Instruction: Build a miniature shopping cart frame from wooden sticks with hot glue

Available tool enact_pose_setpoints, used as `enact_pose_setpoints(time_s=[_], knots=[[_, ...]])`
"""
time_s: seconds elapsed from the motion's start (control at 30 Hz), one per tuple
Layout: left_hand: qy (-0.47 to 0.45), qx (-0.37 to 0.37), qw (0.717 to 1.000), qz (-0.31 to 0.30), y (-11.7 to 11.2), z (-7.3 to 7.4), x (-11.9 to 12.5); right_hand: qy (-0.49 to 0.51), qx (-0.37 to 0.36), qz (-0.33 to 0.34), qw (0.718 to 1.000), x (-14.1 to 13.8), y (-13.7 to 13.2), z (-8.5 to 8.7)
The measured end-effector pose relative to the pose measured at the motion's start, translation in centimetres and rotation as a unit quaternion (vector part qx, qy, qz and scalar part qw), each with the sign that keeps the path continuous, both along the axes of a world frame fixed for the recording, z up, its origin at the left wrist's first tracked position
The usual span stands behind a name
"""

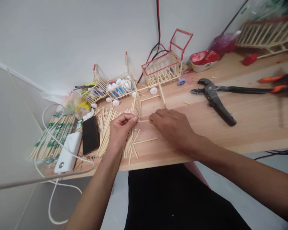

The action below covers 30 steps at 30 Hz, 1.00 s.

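A small frame of wooden sticks [137, 105] lies between my two hands, with a slatted panel on its left side. My left hand [120, 129] is closed, thumb and forefinger pinched at the near end of that panel. With fingers bent downward, my right hand [174, 127] closes on the near right corner of the frame, where a thin stick [144, 121] runs across toward my left fingertips. The exact contact under the right fingers is hidden. Below and left of my hands lie loose wooden sticks [108, 126], some cut short.
Behind stand small stick carts, one red-rimmed [162, 68], another holding white and blue pieces [121, 88]. Black pliers [213, 95] and a red paint bowl [204, 60] are at right. A phone [90, 135], a white power bank [68, 151] with cable and packaged chopsticks [54, 134] lie left.
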<state>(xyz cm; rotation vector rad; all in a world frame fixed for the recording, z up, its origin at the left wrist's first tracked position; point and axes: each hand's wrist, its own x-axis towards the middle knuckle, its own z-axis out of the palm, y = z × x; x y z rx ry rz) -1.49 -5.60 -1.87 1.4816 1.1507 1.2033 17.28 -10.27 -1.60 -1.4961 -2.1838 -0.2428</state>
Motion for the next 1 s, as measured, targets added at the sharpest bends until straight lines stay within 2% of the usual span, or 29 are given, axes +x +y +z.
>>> enact_pose_setpoints(time_s=[1.0], knots=[[0.009, -0.004, 1.000, 0.014, -0.09, -0.01, 0.15, 0.031, 0.000, 0.001, 1.000, -0.22, -0.02, -0.16]])
